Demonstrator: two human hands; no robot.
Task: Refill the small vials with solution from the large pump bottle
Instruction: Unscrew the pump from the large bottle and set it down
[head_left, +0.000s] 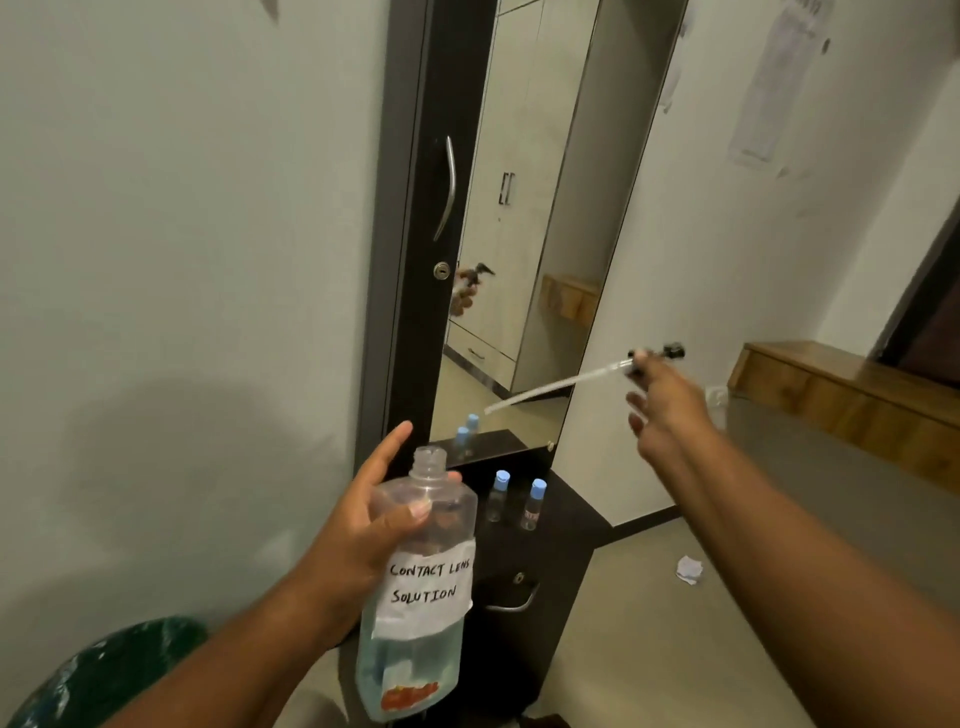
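The pump head is motion-blurred and partly covered by the right hand. The large bottle hides some of the left hand's fingers. The 2 vials are too small to show their fill level.

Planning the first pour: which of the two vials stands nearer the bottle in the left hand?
The left vial, beside the large bottle's shoulder. The other vial stands further right on the dark cabinet. Both still wear blue caps.

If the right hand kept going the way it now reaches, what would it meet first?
Probably the white wall right of the mirror. The right hand, holding the pump head, reaches up and away, above the wooden shelf. Nothing shows in between, though depth is unclear.
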